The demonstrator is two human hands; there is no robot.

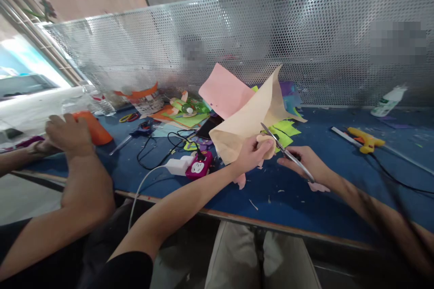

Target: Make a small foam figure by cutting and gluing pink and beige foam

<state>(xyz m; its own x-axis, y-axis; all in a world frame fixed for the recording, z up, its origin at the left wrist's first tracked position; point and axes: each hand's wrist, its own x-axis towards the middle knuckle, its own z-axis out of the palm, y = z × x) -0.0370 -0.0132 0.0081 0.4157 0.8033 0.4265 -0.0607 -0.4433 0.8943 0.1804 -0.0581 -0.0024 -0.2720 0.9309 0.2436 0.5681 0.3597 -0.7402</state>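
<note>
My left hand pinches a small piece of cream paper over the table's middle. In my right hand is a pair of scissors, its blades pointing up and left, right beside the cream piece. Whether the blades touch the paper I cannot tell. Behind my left hand rises a large curled cream sheet, with a pink sheet leaning behind it. Yellow-green paper pieces lie just beyond the scissors. A pink scrap rests below my left wrist, and another pink scrap by my right wrist.
Left of me, a co-worker's hand is at an orange piece. A magenta power adapter with cables sits near my left forearm. A yellow glue gun and white bottle are right. A perforated metal panel borders the back.
</note>
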